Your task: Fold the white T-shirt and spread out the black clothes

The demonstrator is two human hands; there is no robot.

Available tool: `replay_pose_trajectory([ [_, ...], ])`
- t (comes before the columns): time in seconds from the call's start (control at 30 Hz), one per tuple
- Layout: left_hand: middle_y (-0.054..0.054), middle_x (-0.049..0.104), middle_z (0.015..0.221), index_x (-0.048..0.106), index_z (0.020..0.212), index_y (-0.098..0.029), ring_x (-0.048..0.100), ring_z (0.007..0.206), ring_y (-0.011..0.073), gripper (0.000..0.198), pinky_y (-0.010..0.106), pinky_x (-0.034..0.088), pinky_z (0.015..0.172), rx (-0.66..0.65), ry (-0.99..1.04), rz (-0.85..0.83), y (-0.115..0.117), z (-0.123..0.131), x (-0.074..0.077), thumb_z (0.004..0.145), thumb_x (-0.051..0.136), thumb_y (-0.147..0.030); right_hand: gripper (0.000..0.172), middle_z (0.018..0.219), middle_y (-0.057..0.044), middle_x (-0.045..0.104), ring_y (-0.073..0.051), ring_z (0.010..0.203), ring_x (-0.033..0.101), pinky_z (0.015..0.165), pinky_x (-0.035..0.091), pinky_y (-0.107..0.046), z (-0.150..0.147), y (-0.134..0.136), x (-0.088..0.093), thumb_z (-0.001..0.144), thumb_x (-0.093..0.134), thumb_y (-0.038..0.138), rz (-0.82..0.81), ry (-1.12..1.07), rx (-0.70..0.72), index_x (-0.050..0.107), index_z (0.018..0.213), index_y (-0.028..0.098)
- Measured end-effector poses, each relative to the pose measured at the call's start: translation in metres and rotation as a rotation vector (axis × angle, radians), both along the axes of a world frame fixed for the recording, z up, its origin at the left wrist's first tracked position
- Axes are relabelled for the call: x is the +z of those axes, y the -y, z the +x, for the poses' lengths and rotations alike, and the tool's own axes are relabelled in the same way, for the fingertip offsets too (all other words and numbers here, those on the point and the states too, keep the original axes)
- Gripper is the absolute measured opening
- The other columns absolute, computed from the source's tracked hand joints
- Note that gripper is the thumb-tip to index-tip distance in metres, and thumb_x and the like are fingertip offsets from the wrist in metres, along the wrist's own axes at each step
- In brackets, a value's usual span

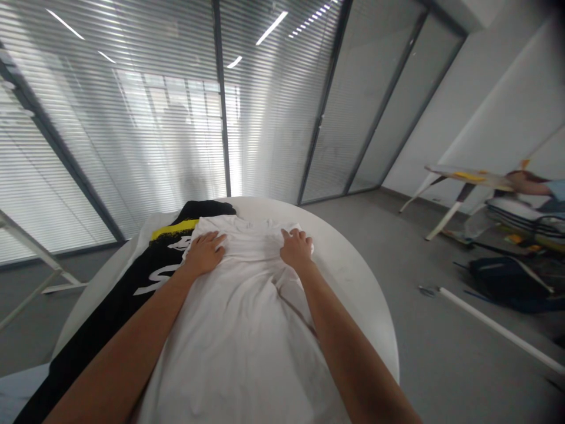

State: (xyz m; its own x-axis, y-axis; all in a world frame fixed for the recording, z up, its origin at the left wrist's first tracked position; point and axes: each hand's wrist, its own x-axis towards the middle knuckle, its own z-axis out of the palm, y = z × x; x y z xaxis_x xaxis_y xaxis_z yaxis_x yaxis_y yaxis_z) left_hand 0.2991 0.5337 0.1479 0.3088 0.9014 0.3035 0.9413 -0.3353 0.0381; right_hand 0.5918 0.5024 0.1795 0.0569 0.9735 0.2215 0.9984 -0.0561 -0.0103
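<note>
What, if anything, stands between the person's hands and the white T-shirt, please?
Nothing visible does: the left hand and the right hand both rest directly on the white T-shirt, with no object between them and the cloth.

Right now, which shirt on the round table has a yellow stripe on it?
The black shirt with white letters has the yellow stripe, near its collar. It lies to the left of the plain white cotton T-shirt, which shows no yellow.
</note>
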Motion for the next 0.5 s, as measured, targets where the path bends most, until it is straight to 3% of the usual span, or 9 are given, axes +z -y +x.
replay_pose_trajectory([
  [0.17,0.011,0.049,0.145,0.052,0.140,-0.023,0.042,0.136,0.0286,0.052,0.049,0.031,0.112,-0.006,-0.003,0.007,0.001,-0.001,0.000,0.093,0.037,-0.036,0.042,0.126,-0.017,0.056,-0.031,0.117,0.051,0.093,0.039,-0.045,0.009,-0.005,0.005,0.089,0.040,0.019,-0.177,-0.069,-0.042,0.060,0.126,0.019],
  [0.4,0.009,0.050,0.145,0.054,0.139,-0.025,0.042,0.136,0.0279,0.050,0.048,0.031,0.112,0.001,0.013,0.009,0.002,0.001,0.003,0.092,0.039,-0.035,0.037,0.123,-0.017,0.063,-0.026,0.117,0.057,0.098,0.043,-0.034,0.030,-0.013,0.012,0.083,0.049,0.011,-0.245,-0.374,0.043,0.067,0.116,0.012],
  [0.5,0.010,0.050,0.145,0.054,0.138,-0.024,0.042,0.136,0.0282,0.050,0.049,0.031,0.112,-0.011,0.010,0.010,0.002,0.001,0.004,0.093,0.039,-0.036,0.033,0.111,-0.012,0.071,-0.021,0.102,0.065,0.087,0.050,-0.028,0.035,-0.014,0.018,0.081,0.056,0.013,-0.262,-0.505,0.093,0.070,0.111,0.015],
])
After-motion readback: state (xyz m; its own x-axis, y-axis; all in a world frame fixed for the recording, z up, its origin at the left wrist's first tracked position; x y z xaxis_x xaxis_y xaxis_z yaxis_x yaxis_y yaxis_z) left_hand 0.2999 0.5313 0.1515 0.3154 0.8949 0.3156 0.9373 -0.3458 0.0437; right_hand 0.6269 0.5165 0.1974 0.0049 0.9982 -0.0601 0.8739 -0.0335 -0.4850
